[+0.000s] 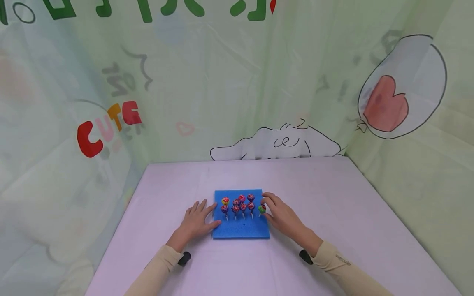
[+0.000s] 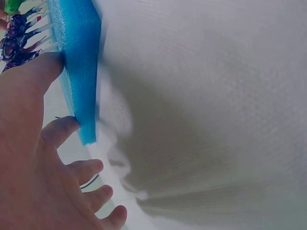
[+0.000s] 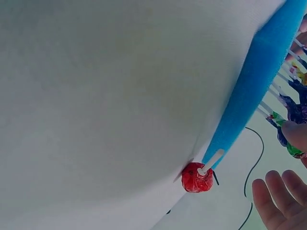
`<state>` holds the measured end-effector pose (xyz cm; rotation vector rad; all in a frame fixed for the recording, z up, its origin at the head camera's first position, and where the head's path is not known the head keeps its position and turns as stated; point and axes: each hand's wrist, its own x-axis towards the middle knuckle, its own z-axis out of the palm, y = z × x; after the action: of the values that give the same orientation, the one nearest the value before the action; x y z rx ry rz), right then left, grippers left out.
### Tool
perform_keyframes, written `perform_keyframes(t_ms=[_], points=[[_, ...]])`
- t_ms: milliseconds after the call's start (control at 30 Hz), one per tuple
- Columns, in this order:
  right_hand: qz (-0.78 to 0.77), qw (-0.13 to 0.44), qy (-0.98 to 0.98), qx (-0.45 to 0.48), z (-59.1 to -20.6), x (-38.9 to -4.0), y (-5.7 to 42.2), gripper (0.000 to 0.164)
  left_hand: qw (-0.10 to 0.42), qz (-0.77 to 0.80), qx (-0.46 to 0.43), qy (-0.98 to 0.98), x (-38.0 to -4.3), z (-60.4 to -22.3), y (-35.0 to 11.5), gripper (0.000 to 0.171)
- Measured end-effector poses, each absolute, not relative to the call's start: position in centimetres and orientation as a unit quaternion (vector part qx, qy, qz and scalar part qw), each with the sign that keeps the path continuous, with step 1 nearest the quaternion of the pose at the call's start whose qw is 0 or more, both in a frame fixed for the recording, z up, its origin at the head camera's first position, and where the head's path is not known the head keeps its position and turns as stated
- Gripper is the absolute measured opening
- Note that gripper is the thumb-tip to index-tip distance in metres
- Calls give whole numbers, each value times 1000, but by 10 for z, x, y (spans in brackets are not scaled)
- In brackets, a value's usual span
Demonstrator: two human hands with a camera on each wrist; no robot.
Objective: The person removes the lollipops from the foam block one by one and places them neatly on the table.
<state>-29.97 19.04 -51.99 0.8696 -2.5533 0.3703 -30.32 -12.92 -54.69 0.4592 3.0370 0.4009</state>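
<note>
Left hand (image 1: pixel 196 222), spread, is touching foam (image 1: pixel 240 231) at nine o'clock; right hand (image 1: pixel 284 216) is pinching green lolly (image 1: pixel 262 209) at three, red lolly (image 3: pixel 195 179) lying nearby, lollies (image 1: pixel 243 207) standing between.

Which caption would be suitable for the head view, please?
Left fingers touch a blue board of standing lollipops; right fingers pinch a green-wrapped one near the board's right edge.

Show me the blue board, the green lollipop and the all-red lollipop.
Blue board (image 1: pixel 240 231): head view, its bare near part.
Green lollipop (image 1: pixel 262 209): head view, its wrapped candy.
All-red lollipop (image 3: pixel 195 178): right wrist view, its wrapped candy.
</note>
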Motion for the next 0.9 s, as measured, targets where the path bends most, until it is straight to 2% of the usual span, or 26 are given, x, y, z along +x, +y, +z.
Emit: perform_keyframes(t_ms=[900], points=[[135,217,-916,310,-507,-306,189,37,32,139,147,979,-301,-540,-128,75]])
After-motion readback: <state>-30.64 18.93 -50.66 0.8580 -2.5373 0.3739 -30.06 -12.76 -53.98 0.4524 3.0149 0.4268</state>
